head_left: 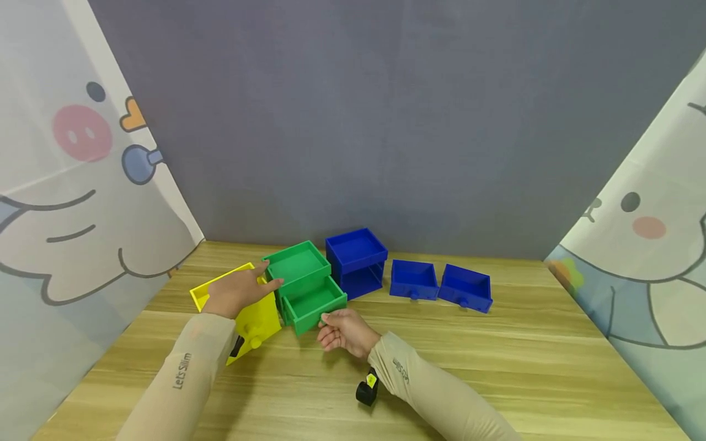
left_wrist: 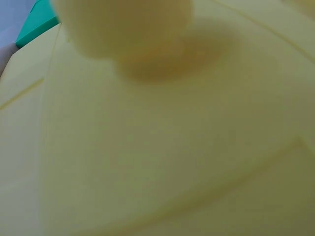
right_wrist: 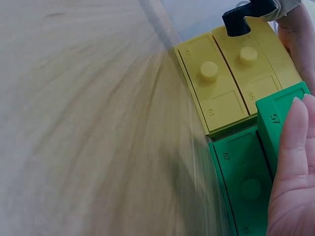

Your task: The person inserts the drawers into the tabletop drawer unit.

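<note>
A small green cabinet (head_left: 298, 264) stands on the wooden table with its upper drawer (head_left: 314, 304) pulled well out. At that drawer's front, my right hand (head_left: 350, 332) pinches the knob, which the fingers hide. In the right wrist view, the green lower drawer (right_wrist: 236, 172) sits in the cabinet beneath it. My left hand (head_left: 234, 292) lies over the yellow cabinet (head_left: 265, 318), fingers reaching to the left edge of the green cabinet's top. Both yellow drawers (right_wrist: 229, 101) are in their cabinet. A blurred yellow knob (left_wrist: 123, 24) fills the top of the left wrist view.
Right of the green cabinet stands a blue cabinet (head_left: 357, 250) with a bare slot in front. Two blue drawers (head_left: 413, 280) lie side by side on the table (head_left: 524, 367) farther right. A grey cloth (head_left: 386, 122) hangs behind, with patterned cloths at both sides.
</note>
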### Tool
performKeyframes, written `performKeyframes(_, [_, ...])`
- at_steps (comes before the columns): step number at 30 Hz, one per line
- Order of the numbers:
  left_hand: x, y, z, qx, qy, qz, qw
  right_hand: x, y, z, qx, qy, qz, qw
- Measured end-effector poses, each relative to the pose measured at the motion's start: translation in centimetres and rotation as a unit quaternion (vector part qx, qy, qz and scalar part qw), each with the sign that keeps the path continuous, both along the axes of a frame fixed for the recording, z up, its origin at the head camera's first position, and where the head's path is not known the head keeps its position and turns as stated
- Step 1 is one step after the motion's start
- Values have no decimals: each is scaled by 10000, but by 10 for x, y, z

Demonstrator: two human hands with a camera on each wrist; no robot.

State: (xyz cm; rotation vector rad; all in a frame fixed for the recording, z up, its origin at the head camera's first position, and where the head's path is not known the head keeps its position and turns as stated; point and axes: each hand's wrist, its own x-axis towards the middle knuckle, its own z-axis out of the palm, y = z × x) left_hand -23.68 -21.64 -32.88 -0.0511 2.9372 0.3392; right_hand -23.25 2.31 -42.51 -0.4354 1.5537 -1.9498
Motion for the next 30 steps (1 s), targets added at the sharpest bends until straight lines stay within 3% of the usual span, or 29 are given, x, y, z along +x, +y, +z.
performKeyframes(30, [-3,1,0,0,-35,-24,10000,-12,-14,0,-122,-143,-426,9989])
